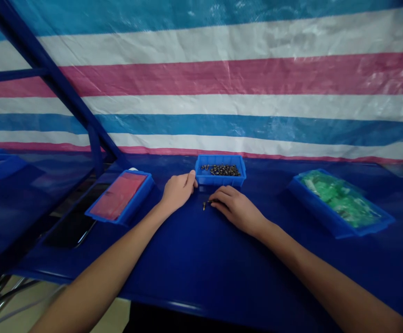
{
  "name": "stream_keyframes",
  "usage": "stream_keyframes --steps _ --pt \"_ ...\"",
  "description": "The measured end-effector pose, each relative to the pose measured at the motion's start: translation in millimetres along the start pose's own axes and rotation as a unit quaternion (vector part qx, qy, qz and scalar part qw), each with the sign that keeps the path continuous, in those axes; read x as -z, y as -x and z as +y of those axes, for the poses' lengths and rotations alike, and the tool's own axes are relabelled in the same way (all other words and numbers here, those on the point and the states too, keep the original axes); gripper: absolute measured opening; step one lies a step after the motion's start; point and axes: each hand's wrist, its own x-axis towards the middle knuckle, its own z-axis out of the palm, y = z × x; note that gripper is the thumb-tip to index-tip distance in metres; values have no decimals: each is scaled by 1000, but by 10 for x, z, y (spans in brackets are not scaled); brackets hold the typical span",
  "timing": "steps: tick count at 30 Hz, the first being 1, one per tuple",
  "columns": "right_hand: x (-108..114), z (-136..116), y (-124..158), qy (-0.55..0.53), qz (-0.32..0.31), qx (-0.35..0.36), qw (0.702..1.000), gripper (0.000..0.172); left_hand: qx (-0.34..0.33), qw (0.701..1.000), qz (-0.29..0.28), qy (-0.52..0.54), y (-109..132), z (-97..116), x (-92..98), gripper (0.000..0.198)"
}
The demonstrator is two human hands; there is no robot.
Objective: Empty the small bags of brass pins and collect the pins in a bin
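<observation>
My right hand [238,208] is low over the blue tabletop, fingers bent and pressed together at small dark-and-brass screws [204,205]. Part of these pieces lies under the fingertips, so their number is hidden. Curled closed, my left hand [180,188] rests beside the front left corner of a small blue bin [221,180]. Its fingertips are at the bin's wall; whether they pinch anything is hidden. Inside that bin lies a heap of similar dark-and-brass screws [225,170].
To the left stands a blue bin [137,203] of flat red pieces [120,194], with a black phone [71,231] beside it. At right, another blue bin [340,231] holds green plastic packets [340,196]. Striped sheeting [243,76] hangs behind the table; a blue frame post [58,78] slants at left.
</observation>
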Motion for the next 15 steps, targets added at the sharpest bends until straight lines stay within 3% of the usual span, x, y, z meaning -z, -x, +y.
stream_keyframes --steps 3,5,8,10,12,15 --pt "11 -13 10 -24 16 57 998 20 -3 1000 4 1 -4 -12 -4 61" --pt "37 13 1 -9 81 65 995 19 -4 1000 1 0 -3 -21 -9 62" --pt "96 119 -42 76 241 -27 967 15 -3 1000 -1 1 3 -28 -15 63" --pt "123 178 -76 139 288 -95 943 16 -2 1000 3 5 7 -28 -17 63" --pt "119 171 -94 178 274 -110 939 22 -2 1000 6 4 7 -29 -18 64" --pt "56 32 -86 186 167 -8 968 30 -3 1000 9 -12 3 -30 -21 65"
